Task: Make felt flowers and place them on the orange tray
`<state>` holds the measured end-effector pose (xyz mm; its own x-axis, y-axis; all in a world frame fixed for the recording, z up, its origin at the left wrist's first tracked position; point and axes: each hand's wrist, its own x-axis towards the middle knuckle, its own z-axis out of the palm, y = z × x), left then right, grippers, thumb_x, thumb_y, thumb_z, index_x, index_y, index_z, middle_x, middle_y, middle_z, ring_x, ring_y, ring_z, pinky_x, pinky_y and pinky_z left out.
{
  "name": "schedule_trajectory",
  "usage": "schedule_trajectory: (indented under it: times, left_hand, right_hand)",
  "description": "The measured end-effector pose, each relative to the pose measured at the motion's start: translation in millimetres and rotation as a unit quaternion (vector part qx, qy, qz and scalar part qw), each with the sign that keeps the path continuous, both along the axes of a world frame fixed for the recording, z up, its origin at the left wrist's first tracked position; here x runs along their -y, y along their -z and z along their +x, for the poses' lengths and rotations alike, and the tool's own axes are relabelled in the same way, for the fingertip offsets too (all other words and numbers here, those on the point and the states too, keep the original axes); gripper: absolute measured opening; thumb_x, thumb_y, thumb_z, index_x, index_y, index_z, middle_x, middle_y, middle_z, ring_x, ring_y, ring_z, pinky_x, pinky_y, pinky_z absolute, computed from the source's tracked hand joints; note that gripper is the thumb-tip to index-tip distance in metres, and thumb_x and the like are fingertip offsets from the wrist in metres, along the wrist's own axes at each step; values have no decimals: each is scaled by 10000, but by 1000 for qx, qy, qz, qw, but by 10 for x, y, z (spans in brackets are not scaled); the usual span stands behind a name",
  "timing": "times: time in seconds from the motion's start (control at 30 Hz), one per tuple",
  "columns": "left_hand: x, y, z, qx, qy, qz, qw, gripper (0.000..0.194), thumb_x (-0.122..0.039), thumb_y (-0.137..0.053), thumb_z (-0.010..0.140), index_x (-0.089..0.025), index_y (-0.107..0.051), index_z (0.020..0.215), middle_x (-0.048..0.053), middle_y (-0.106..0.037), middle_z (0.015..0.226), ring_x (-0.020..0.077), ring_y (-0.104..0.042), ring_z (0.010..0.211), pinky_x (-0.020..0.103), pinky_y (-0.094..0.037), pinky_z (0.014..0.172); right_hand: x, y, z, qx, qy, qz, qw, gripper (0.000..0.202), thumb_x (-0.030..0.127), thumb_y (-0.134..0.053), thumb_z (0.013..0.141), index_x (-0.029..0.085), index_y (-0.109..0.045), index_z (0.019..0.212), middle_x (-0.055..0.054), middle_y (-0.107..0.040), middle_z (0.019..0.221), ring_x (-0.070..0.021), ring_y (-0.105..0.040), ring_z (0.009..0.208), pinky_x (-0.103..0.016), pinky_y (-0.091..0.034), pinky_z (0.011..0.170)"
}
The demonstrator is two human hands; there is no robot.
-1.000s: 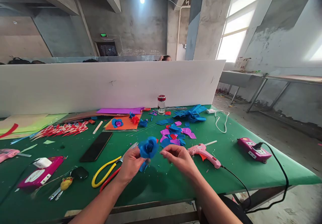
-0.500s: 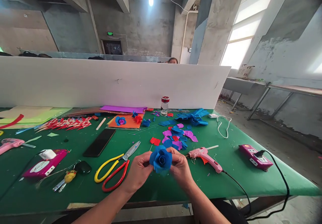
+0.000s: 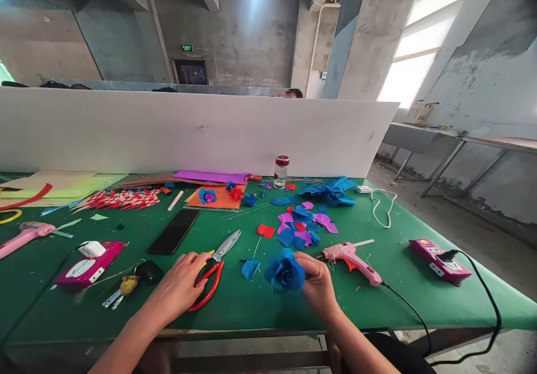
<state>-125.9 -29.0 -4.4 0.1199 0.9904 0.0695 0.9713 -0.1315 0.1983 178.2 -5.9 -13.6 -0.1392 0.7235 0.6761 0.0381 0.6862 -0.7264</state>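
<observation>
In my right hand (image 3: 316, 284) is a blue paper rose (image 3: 286, 271), pinched at its right side by thumb and fingers above the table. My left hand (image 3: 180, 281) lies over the handles of the scissors (image 3: 227, 246), its fingers curled on the yellow handle and the thumb beside the red one. Those scissors rest on the table, blades pointing away to the right. Between scissors and rose lies a loose blue petal (image 3: 250, 269). A pink glue gun (image 3: 354, 262) is to the right of my right hand, its nozzle close to my fingers.
Cut blue and purple paper petals (image 3: 304, 225) lie beyond the rose. A phone (image 3: 174, 231), a keyring (image 3: 128, 285) and a magenta power strip (image 3: 90, 265) occupy the left. Another power strip (image 3: 439, 261) sits right. A glass jar (image 3: 281, 173) stands before the white board (image 3: 235, 133).
My left hand has let go of the rose and moved left onto the scissors handles. The rose stays in my right hand, slightly further right. The loose blue petal now shows.
</observation>
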Motion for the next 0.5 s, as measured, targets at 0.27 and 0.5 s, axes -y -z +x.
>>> schedule_trajectory:
  times: [0.27, 0.5]
  left_hand:
    - [-6, -170, 190, -79, -91, -47, 992, 494, 1, -410, 699, -156, -510, 1157, 109, -624, 930, 272, -641, 857, 327, -439, 691]
    - [167, -333, 101, 411, -74, -9, 908, 601, -255, -591, 774, -260, -398, 1343, -8, -601, 858, 143, -598, 608, 263, -481, 571]
  right_hand:
    - [33, 50, -101, 0, -15, 1, 1000, 269, 151, -597, 816, 189, -602, 549, 14, -530, 566, -109, -504, 537, -192, -435, 538]
    - [45, 56, -25, 11, 2, -3, 1000, 243, 154, -602, 810, 186, -612, 570, 9, -550, 585, -112, -518, 547, -192, -431, 533]
